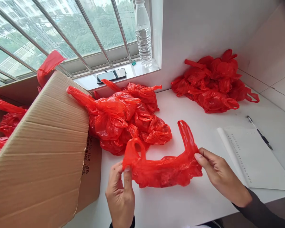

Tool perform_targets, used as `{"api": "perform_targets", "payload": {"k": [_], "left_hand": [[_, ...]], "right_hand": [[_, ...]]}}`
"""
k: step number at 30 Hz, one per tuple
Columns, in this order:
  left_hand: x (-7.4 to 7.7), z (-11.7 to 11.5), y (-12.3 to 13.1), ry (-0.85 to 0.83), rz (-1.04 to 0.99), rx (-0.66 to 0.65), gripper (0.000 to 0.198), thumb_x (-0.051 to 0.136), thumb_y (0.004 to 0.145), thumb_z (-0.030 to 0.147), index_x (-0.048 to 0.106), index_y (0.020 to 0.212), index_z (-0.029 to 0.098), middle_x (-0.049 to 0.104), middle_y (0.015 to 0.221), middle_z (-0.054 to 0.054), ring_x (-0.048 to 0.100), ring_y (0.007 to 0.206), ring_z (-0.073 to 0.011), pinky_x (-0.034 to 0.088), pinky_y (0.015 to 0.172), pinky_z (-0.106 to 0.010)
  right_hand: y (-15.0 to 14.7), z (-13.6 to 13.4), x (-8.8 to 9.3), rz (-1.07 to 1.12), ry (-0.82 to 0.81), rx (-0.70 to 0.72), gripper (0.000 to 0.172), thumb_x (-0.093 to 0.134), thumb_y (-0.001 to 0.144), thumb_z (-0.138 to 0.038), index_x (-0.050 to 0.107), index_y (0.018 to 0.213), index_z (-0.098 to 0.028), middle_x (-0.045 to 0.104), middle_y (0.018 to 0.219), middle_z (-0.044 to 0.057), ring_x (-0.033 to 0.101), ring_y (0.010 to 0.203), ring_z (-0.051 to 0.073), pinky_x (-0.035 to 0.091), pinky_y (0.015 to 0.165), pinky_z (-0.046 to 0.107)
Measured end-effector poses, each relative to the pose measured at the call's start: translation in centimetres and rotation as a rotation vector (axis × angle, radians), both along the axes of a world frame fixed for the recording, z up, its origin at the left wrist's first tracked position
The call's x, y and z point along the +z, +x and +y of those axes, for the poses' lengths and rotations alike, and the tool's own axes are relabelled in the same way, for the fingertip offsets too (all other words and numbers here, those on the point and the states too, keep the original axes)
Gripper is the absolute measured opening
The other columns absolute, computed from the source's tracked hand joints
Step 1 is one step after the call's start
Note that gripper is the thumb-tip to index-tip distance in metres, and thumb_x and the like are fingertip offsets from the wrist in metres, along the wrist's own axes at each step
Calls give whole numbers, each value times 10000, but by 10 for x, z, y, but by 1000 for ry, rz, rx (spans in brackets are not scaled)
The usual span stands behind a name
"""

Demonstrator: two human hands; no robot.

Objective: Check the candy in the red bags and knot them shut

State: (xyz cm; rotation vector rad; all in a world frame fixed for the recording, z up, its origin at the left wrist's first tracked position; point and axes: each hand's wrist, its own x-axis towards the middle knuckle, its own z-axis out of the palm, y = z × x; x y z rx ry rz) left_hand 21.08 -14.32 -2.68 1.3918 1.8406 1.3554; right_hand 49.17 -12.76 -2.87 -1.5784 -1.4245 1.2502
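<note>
A red plastic bag [166, 171] is stretched sideways between my two hands above the white table, its two handle loops sticking up. My left hand [121, 190] pinches its left side below one handle, thumb in front. At the right side, my right hand [219, 174] pinches the bag just below the other handle between thumb and fingers. Right behind the held bag lies a heap of crumpled red plastic bags [123, 117]. A second pile of red bags [211, 82] rests farther back on the right, against the wall.
An open cardboard box [49, 142] with red bags inside stands at the left. On the windowsill are a phone [111, 75] and a clear plastic bottle [143, 38] partly filled with liquid. An open notebook [261, 158] and a pen [260, 133] lie on the white table [166, 209].
</note>
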Motion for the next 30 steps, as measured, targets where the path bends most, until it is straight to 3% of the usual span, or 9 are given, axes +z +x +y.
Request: {"api": "perform_targets", "payload": {"k": [7,9,12,15,20,24,26,28,30], "left_hand": [[23,-24,-2,-123,-243,56,245,661,925,464,759,1013,257,562,614,34,411,495,-119,347,455,-237],[28,-27,2,-124,-257,35,273,685,886,496,755,963,244,622,701,6,484,550,-140,401,505,-250],[37,-25,15,-148,-165,19,301,762,797,502,679,937,250,669,901,-16,617,788,-210,487,740,-309],[44,-21,26,-235,-135,59,414,818,753,497,619,1029,261,683,994,-12,641,911,-232,471,856,-339],[44,-18,25,-185,-333,154,317,756,844,487,643,1052,276,686,923,25,641,829,-170,497,790,-266],[32,-21,14,-170,-462,152,458,795,811,488,644,1193,284,725,1127,-26,687,1000,-206,533,844,-260],[27,-23,10,-174,-489,128,435,769,842,483,661,1211,280,707,1196,-41,668,1087,-216,526,883,-248],[26,-24,10,-162,-495,72,325,733,878,474,698,1124,264,693,1165,-42,653,1096,-213,522,882,-231],[28,-24,13,-154,-533,12,246,730,881,469,700,988,250,672,1070,-32,658,1024,-198,531,822,-212]], "right_hand": [[6,-11,12,-70,19,23,317,465,1020,-556,555,865,-295,563,787,-8,547,732,206,423,579,306],[3,-11,17,-97,13,42,302,491,1010,-555,584,886,-295,609,823,-8,591,771,208,463,619,302],[0,-12,24,-126,33,85,305,505,1014,-528,605,870,-279,629,838,-17,606,808,192,490,725,292],[-2,-17,30,-153,88,56,349,497,1021,-506,544,782,-255,593,777,-20,563,734,176,474,679,283],[-5,-22,37,-144,211,-53,312,491,1027,-463,572,808,-256,597,771,-1,586,772,197,476,650,289],[-5,-23,33,-162,204,-132,187,535,1008,-444,635,1032,-288,685,998,11,639,877,201,524,748,309],[-5,-27,34,-155,330,-250,261,647,941,-392,617,1187,-309,668,1177,29,650,1026,223,538,881,347],[-10,-34,41,-111,630,-340,346,735,869,-327,620,1195,-316,651,1180,31,642,1041,227,546,923,352],[-21,-37,52,-76,869,-256,241,725,883,-287,633,1101,-326,659,1065,13,643,993,217,563,900,331]]}}
